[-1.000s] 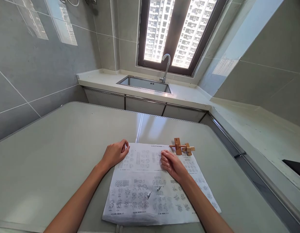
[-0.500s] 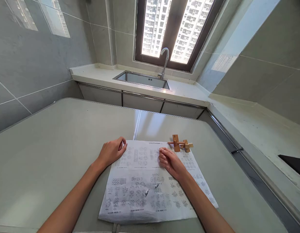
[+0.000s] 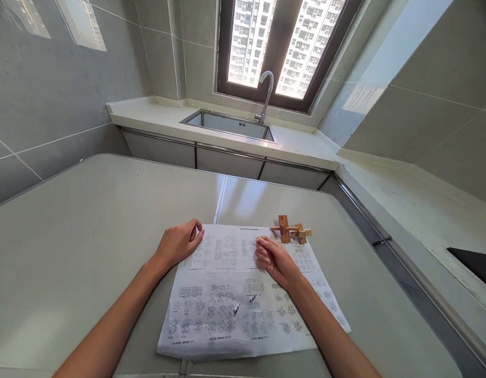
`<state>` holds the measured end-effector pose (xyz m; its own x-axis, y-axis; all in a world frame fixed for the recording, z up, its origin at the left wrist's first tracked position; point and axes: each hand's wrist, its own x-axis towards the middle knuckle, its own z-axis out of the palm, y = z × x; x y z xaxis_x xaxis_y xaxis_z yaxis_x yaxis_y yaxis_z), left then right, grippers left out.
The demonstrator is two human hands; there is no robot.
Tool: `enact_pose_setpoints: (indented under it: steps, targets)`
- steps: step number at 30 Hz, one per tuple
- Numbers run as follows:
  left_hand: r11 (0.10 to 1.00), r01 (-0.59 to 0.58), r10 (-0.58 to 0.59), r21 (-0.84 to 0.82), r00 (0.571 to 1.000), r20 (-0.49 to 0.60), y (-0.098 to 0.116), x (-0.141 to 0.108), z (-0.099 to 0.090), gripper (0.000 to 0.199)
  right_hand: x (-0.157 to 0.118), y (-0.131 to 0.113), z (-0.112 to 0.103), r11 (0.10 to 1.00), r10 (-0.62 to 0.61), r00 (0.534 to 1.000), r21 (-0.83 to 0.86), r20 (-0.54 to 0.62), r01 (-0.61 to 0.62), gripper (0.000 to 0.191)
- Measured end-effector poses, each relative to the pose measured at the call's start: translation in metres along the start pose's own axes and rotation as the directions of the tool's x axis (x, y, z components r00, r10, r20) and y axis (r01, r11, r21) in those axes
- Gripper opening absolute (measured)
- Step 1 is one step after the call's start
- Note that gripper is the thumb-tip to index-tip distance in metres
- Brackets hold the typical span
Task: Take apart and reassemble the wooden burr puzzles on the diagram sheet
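1. Your right hand (image 3: 276,260) is closed, its fingers curled loosely toward the palm; you cannot tell what, if anything, is inside the curl. It rests over the right half of the printed sheet (image 3: 223,275).
2. Your left hand (image 3: 182,239) is curled in too, thumb near the bent forefinger, at the sheet's far left corner. Its palm is hidden from you.
3. The wooden assembly (image 3: 284,231) lies at the sheet's far right corner, just beyond your right hand and apart from it. A thin rod joins a flat plate, marked with what looks like a 2, to a cluster of crossed pieces at its right end.
4. The sheet lies between and under your forearms, covered in rows of small line drawings with captions too small to read. Two dark marks or tears show near its lower middle.
5. Under it all you have a pale table (image 3: 109,220), with a seam (image 3: 220,202) running away from you.
6. Past the table's far edge stands a white countertop (image 3: 298,144) with a sink (image 3: 227,124) set into it and a curved faucet (image 3: 268,89) behind, in front of a dark-framed window (image 3: 280,47).
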<state>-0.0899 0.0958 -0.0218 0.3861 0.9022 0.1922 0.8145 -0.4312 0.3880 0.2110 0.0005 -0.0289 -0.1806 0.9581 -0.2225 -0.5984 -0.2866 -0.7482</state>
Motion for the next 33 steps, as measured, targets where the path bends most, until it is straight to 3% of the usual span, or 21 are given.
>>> enact_pose_setpoints:
  steps: [33]
  targets:
    - [1.000,0.007,-0.007,0.012,1.000,0.005,0.0020,-0.0008,-0.0024,0.025,0.0002,0.0000,-0.0016,1.000,-0.003,1.000,0.007,-0.008,0.003,0.028]
